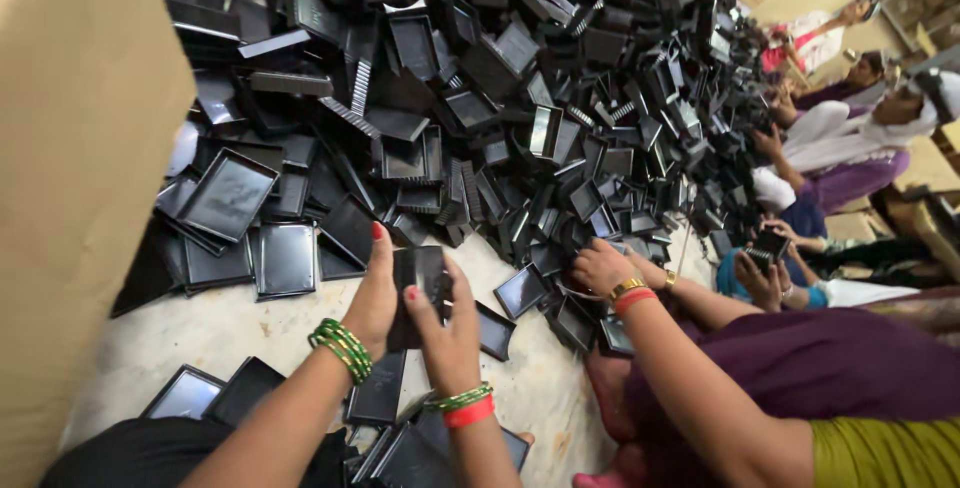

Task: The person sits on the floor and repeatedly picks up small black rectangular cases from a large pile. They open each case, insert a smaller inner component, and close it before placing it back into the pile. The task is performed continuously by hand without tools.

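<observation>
Above the floor, before my knees: I held a small stack of black trays [420,278] upright between both hands.
Left fingers: my left hand [375,298] wrapped the stack's left edge, thumb up along the side, closed on it.
Right fingers: my right hand [450,333] pinched the right edge and lower corner, also closed on it.
Handling: thin moulded plastic, I judged it light, fairly stiff, glossy and a little slippery (best gripped by the rims).
Pile: a great heap of black trays [480,98] lay beyond, on the pale floor [230,328].
Neighbour: another person's hand [600,268] reached into the heap's near edge.
</observation>
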### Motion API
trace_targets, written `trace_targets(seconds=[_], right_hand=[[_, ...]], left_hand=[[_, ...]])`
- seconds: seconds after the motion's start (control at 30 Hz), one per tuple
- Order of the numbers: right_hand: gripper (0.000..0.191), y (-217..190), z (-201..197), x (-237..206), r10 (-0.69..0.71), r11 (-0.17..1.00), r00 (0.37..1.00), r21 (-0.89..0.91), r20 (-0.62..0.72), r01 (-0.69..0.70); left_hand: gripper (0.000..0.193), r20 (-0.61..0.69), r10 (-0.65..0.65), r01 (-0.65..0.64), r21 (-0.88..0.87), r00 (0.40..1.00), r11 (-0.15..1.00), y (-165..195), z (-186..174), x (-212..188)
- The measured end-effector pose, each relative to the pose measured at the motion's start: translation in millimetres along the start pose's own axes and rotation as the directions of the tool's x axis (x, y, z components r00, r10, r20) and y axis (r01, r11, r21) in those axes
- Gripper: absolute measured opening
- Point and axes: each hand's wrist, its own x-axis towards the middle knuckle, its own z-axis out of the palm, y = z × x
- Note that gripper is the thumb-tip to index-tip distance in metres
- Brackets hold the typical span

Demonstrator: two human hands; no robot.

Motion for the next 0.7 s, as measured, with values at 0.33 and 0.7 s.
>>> trace_targets(seconds=[0.33, 0.7], right_hand=[[0.065, -16, -10, -8, -0.242, 0.953, 0.97, -0.186, -0.001, 0.237], [0.08, -9, -51, -36, -0.251, 0.958, 0.965, -0.163, -0.082, 0.235]], left_hand=[[0.067, -0.093, 0.03, -0.034, -0.034, 0.995, 0.999, 0, 33, -2], [0.045, -0.144, -0.037, 0.02, -0.114, 0.989, 0.993, -51, 40, -18]])
